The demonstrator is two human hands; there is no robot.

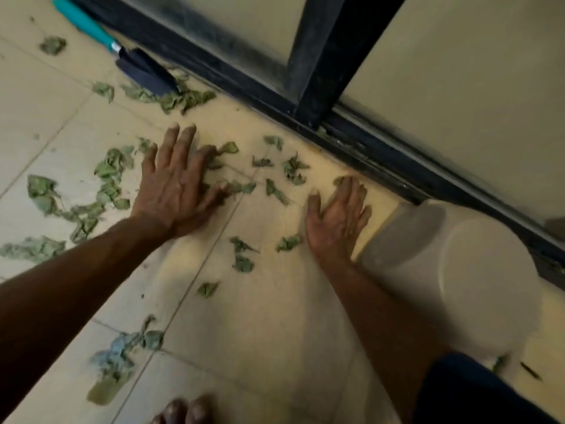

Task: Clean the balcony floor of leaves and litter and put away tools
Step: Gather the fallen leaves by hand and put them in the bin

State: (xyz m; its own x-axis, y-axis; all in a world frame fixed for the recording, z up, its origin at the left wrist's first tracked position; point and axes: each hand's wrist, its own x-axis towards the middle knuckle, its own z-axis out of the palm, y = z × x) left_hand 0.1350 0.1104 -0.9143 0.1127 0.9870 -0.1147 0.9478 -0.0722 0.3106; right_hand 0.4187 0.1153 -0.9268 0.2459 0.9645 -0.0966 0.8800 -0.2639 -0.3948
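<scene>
Balcony floor (275, 316): pale tiles, with a dark sliding-door track (382, 160) along the far-right edge.

Grip: both hands released, nothing grasped. L hand (180, 185) lies palm-down with fingers spread, its thumb side touching a few leaves (293, 169). R hand (339, 221) is also flat on the tile, fingers straight, just beside the track.

Leaves lie loose betw. the hands; more lie left of the L hand and near, at bottom left. Far left, a tool (91, 29) w/ teal handle and dark head lies on the floor beside a leaf pile (180, 99), untouched. A white container (458, 270) sits right of the R hand; it is blurred, so cannot tell if it is upright.

Assessment: step in hand is gathering leaves by hand, early stage. The next move calls for drawing both palms inward to heap the leaves, then scooping them up. Tool stowage comes last.
</scene>
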